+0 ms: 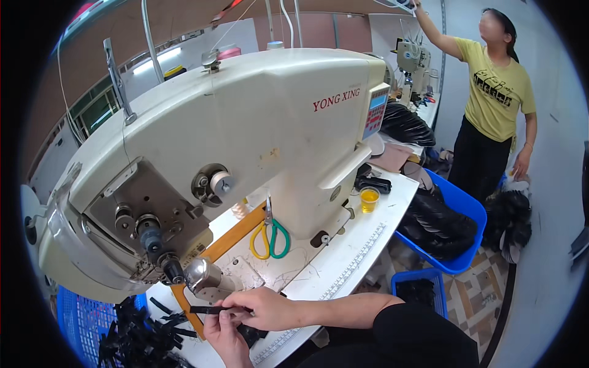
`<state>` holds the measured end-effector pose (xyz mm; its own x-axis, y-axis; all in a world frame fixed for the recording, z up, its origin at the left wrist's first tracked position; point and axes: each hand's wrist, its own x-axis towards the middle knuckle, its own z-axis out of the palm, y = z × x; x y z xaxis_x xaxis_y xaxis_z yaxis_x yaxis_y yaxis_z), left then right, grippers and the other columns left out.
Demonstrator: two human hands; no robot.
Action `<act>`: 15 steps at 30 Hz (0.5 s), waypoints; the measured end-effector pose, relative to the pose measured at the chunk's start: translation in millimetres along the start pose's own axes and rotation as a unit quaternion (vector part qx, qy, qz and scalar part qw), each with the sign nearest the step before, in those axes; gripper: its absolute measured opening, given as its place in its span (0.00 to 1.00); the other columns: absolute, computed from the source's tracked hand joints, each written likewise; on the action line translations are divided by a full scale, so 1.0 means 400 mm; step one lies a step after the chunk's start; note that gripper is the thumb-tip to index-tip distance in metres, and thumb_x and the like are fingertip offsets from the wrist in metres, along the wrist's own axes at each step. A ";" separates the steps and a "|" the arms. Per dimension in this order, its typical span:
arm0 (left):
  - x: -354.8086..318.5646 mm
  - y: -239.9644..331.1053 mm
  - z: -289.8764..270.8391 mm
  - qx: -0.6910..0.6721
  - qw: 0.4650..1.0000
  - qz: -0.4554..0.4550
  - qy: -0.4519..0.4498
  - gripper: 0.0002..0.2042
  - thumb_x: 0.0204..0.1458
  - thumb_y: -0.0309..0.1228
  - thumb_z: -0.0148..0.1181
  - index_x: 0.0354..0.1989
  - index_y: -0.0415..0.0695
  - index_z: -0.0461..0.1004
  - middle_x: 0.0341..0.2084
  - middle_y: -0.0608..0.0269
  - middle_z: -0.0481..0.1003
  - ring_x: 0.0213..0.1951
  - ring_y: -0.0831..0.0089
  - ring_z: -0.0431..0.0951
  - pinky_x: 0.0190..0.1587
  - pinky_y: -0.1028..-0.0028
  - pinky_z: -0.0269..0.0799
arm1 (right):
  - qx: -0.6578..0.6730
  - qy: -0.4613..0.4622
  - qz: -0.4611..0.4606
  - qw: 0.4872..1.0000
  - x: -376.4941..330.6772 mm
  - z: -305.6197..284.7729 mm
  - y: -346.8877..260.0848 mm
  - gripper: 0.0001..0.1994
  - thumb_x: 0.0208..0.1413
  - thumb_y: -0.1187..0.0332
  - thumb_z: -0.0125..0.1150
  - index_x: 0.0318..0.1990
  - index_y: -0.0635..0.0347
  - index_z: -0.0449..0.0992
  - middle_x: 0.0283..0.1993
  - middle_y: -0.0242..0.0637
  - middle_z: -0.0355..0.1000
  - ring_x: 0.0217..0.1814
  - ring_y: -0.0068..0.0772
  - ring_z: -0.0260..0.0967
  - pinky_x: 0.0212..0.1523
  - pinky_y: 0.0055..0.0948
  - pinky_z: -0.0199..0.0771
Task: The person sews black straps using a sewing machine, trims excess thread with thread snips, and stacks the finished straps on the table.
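Blk strip (pixel 204 310) pinched betw. fingertips of L hand (pixel 227 342) & R hand (pixel 264 308), both nearly closed, near sewing machine's (pixel 264 116) metal post (pixel 208 277). Tabletop (pixel 392 197) front edge lined w/ measuring tape (pixel 354 262); some room seen betw. tape & scissors (pixel 270 238). L side crowded by blk strip pile (pixel 136 337).

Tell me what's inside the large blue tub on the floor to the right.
Glossy black, ribbed-looking pieces lie heaped in the large blue tub. The heap covers the tub's bottom, so anything underneath cannot be seen.
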<state>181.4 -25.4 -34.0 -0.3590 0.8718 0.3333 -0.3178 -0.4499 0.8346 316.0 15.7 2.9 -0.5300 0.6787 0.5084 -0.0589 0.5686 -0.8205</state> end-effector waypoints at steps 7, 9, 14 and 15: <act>0.044 0.018 -0.157 0.030 0.995 -0.048 0.088 0.08 0.55 0.29 0.49 0.37 0.38 0.64 0.24 0.58 0.72 0.22 0.72 0.75 0.19 0.80 0.69 | -0.140 0.112 0.109 0.978 -0.009 0.016 0.037 0.28 0.42 0.66 0.66 0.51 0.60 0.60 0.35 0.37 0.69 0.38 0.29 0.67 0.40 0.26 0.66; 0.064 0.016 -0.186 -0.014 0.995 -0.076 0.068 0.06 0.54 0.28 0.50 0.35 0.38 0.64 0.24 0.57 0.72 0.24 0.69 0.77 0.22 0.78 0.72 | -0.180 0.124 0.074 0.973 -0.042 0.037 0.039 0.23 0.43 0.73 0.63 0.48 0.62 0.64 0.37 0.38 0.70 0.39 0.28 0.67 0.40 0.24 0.67; 0.013 0.076 -0.385 0.011 0.990 -0.106 0.092 0.07 0.55 0.26 0.47 0.38 0.36 0.64 0.27 0.55 0.73 0.25 0.69 0.77 0.25 0.79 0.74 | -0.158 0.021 0.081 0.984 -0.024 0.269 0.027 0.19 0.41 0.78 0.62 0.45 0.63 0.70 0.36 0.37 0.71 0.36 0.29 0.69 0.36 0.24 0.69; 0.002 0.090 -0.426 0.017 0.989 -0.104 0.107 0.07 0.55 0.26 0.47 0.38 0.36 0.64 0.27 0.55 0.73 0.25 0.69 0.77 0.25 0.79 0.74 | -0.171 0.004 0.061 0.983 -0.013 0.317 0.045 0.19 0.41 0.75 0.63 0.45 0.62 0.70 0.35 0.37 0.71 0.35 0.32 0.69 0.35 0.26 0.69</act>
<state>20.1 -74.0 -78.4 -0.4674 0.8823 0.0557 -0.3763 -0.2555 0.8906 210.4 -36.4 -47.5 -0.5086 0.7544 0.4149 0.2940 0.6051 -0.7399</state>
